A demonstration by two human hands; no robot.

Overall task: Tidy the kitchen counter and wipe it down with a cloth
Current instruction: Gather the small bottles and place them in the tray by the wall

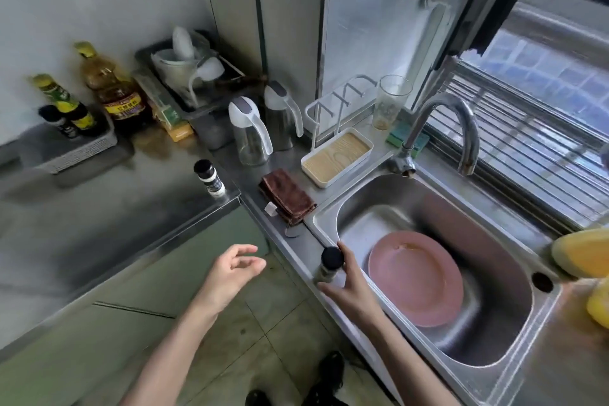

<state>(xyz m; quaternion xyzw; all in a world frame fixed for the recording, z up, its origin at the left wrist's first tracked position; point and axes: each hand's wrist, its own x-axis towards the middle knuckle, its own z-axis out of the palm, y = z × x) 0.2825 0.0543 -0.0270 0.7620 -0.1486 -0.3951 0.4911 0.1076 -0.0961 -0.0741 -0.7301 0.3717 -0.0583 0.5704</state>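
A small spice jar with a black cap stands on the steel counter's front edge beside the sink, and my right hand is wrapped around it. My left hand hovers over the floor in front of the counter corner, fingers apart and holding nothing. A second black-capped spice jar stands at the corner of the left counter. A folded brown cloth lies on the counter between the two jars. A pink plate lies in the steel sink.
Oil and sauce bottles and a grey basket line the back left. Two kettles, a dish tray, a white rack with a tan mat, a glass, a green sponge and the tap stand behind the sink. Yellow items sit at right.
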